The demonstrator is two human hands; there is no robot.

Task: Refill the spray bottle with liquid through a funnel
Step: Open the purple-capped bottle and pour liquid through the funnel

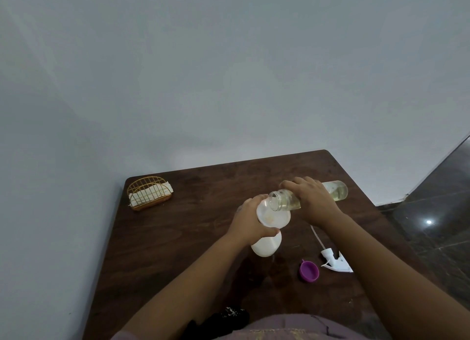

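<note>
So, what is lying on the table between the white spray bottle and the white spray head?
The head view shows only the purple cap between the spray bottle and the spray head, on the table.

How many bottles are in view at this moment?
2. The white spray bottle stands mid-table, held by the left hand under a funnel; the clear bottle is tipped over it in the right hand.

A white translucent spray bottle (267, 245) stands upright on the table, with a white funnel (273, 216) seated in its neck. A clear bottle (309, 196) of pale yellow liquid lies tipped nearly flat, its open mouth over the funnel's rim. The white spray head (335, 259), tube attached, lies apart to the right.
</note>
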